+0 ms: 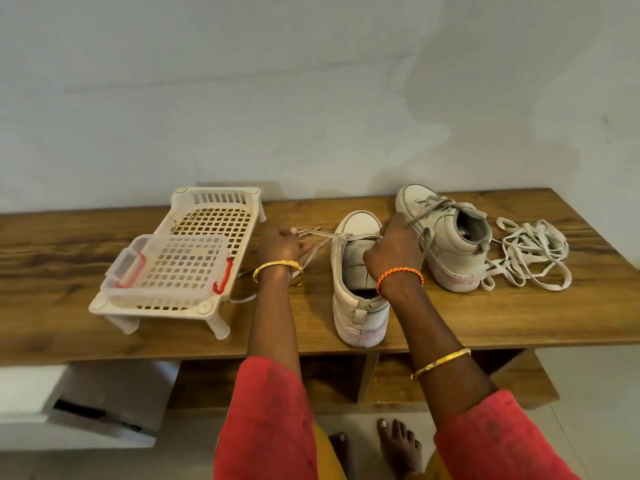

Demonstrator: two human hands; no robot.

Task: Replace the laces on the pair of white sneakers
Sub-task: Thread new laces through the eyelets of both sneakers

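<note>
Two white sneakers stand on the wooden table. The near sneaker points away from me, with a pale lace crossing its lowest eyelets. My left hand pinches one end of that lace to the left of the shoe. Over the shoe's tongue, my right hand grips the other part of the lace. The far sneaker sits to the right and is laced in grey. A loose heap of white laces lies on the table right of it.
A cream plastic rack stands at the left with a clear lidded box with red clips on it. A wall runs behind the table. Below the table are open shelves, a white box at lower left, and my bare feet.
</note>
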